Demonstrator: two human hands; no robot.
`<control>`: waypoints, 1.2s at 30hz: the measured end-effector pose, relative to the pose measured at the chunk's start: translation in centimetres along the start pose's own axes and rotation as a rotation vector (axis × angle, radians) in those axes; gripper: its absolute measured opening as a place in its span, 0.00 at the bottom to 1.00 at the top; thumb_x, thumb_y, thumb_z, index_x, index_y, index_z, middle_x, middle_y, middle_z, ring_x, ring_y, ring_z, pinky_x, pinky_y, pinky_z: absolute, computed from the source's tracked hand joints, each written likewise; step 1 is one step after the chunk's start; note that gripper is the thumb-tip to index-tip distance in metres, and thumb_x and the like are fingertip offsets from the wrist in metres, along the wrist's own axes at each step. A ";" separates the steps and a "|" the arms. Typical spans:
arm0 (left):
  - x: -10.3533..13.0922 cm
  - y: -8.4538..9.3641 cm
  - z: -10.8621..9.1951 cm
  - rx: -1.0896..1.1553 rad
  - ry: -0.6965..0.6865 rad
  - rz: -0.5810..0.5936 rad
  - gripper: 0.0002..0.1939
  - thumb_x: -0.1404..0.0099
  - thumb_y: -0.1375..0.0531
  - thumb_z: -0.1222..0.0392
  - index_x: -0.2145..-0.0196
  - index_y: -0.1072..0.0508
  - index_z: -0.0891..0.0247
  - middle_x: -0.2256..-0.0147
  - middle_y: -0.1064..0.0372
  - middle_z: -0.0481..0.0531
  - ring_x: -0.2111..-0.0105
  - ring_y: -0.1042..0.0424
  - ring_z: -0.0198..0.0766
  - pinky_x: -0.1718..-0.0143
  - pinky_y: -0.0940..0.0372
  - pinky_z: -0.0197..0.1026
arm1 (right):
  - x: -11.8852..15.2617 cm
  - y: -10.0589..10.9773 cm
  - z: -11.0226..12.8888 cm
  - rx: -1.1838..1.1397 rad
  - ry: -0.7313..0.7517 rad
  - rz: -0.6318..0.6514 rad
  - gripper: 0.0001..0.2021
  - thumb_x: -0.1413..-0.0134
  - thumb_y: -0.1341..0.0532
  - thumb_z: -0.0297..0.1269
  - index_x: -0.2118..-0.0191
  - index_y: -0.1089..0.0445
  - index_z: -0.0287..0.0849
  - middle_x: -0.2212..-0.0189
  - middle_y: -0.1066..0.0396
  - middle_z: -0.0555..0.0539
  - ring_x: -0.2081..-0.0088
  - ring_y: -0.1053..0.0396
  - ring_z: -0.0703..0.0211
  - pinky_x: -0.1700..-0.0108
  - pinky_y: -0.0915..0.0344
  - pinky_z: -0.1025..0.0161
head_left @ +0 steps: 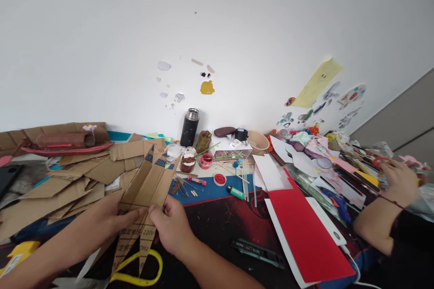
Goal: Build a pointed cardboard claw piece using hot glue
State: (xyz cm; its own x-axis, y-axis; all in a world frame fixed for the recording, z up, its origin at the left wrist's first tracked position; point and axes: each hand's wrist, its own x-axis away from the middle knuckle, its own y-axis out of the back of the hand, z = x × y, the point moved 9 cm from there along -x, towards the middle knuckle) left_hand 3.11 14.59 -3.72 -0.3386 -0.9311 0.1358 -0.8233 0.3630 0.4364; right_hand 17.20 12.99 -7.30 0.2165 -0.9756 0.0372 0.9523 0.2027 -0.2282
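Both hands grip a cut piece of brown cardboard (152, 185) with printed lettering and pointed lower ends. My left hand (113, 214) holds its left edge, thumb across the front; my right hand (171, 226) pinches the right side near the middle. The cardboard is creased lengthwise, with a blue printed strip near its top. Below it lie scissors with yellow handles (156, 271), partly covered by the cardboard. A heap of cardboard scraps (77, 185) spreads beyond my left hand. To the right of my right hand rests a dark green utility knife (257, 252) on the black mat.
A black bottle (190, 127) stands by the wall, near paint jars (187, 161). A model boat (66, 144) sits at the left back. Red paper (305, 230) lies at right. Another person's hand (396, 178) reaches among clutter at far right, near a blue glue gun (337, 203).
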 end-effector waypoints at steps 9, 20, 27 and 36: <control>-0.2 0.4 -0.2 -0.039 -0.007 -0.038 0.32 0.36 0.34 0.33 0.45 0.14 0.57 0.47 0.13 0.55 0.43 0.19 0.65 0.37 0.27 0.56 | -0.1 0.2 -0.6 0.035 -0.035 -0.013 0.10 0.37 0.34 0.41 0.55 0.19 0.44 0.61 0.16 0.48 0.60 0.20 0.49 0.53 0.24 0.55; 0.0 0.3 -1.4 -0.059 0.023 -0.010 0.34 0.41 0.33 0.29 0.48 0.12 0.56 0.47 0.13 0.55 0.43 0.18 0.66 0.37 0.26 0.55 | -0.1 0.1 -0.2 0.031 -0.010 -0.018 0.09 0.37 0.34 0.37 0.55 0.17 0.44 0.61 0.15 0.48 0.59 0.19 0.50 0.51 0.25 0.56; 0.2 0.3 -1.7 -0.039 0.018 -0.006 0.31 0.40 0.32 0.35 0.48 0.13 0.58 0.48 0.12 0.54 0.47 0.17 0.64 0.40 0.25 0.54 | 0.1 0.2 0.0 0.045 -0.006 -0.010 0.10 0.37 0.35 0.39 0.55 0.18 0.44 0.64 0.17 0.49 0.63 0.23 0.53 0.58 0.28 0.60; 0.5 -0.1 -1.3 0.027 0.017 0.050 0.31 0.32 0.34 0.37 0.41 0.16 0.59 0.45 0.14 0.54 0.46 0.18 0.60 0.39 0.26 0.52 | 0.3 0.8 -0.1 0.041 -0.098 -0.009 0.15 0.37 0.31 0.53 0.63 0.25 0.46 0.75 0.31 0.54 0.74 0.35 0.59 0.72 0.36 0.64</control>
State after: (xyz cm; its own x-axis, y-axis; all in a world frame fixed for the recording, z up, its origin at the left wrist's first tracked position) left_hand 3.63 14.01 -2.57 -0.3721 -0.9121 0.1718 -0.8178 0.4098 0.4041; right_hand 18.00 12.89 -7.54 0.2261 -0.9648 0.1343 0.9618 0.1992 -0.1880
